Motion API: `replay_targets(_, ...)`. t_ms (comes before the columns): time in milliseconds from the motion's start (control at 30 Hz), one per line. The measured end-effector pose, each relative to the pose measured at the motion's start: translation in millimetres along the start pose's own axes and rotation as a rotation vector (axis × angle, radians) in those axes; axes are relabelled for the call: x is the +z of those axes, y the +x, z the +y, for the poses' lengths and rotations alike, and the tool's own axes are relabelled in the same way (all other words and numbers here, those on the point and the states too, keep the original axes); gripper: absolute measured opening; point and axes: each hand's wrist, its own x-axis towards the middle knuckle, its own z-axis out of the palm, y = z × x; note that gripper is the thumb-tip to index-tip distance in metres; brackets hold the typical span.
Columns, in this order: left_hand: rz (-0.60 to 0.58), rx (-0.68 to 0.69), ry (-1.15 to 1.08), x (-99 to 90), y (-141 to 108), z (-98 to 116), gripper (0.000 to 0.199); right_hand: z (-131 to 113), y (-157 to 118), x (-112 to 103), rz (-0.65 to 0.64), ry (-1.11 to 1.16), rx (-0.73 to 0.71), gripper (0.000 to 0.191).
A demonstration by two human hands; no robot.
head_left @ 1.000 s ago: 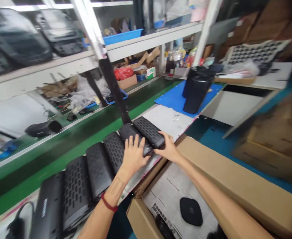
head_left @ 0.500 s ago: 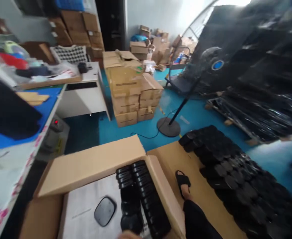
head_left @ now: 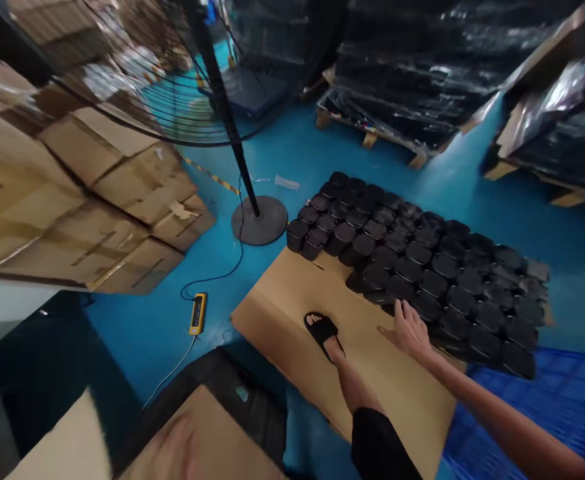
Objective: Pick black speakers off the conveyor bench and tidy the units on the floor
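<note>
Black caps (head_left: pixel 412 260) are lying in packed rows on the blue floor (head_left: pixel 292 153), partly over a flat cardboard sheet (head_left: pixel 292 313). The right hand (head_left: pixel 408 328) is reaching down to the near edge of the rows, arm stretched, fingers spread and loose, touching the nearest caps without gripping any. The left hand (head_left: pixel 185 437) is showing only as a blur at the bottom; its grip cannot be told. A sandalled foot (head_left: pixel 324 331) is resting on the sheet, just left of the right hand.
</note>
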Motion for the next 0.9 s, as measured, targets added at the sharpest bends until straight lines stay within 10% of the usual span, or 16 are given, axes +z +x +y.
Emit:
replay_targets(200,-0.338,0.308,0.315,194.9,187,123,0.053,-14,148,26,0.081,-0.136,0.043,0.089)
replay_targets(400,-0.518,0.461,0.464,348.8,356,181,0.08,-24,176,56,0.105,-0.194,-0.128,0.066)
replay_targets(900,-0.686,0.69,0.409,395.1,368,161,0.048,-62,174,68,-0.012,-0.281,-0.29,0.083)
